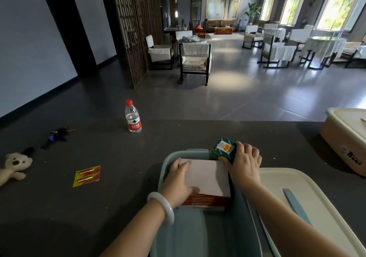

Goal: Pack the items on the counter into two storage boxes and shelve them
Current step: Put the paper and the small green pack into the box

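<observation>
Two hands work in the box [195, 151] on the worktop [99, 207]: the left hand [179, 177] presses flat, straight fingers on the carton [208, 175], while the right hand [245, 161] grips the pack [224, 149] with curled fingers at the far corner; best lowered squarely beside the steadied carton.

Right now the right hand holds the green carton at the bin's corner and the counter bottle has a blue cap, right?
No: head view shows the bottle has a red cap. The right hand holds the green carton at the corner of the bin.
</observation>
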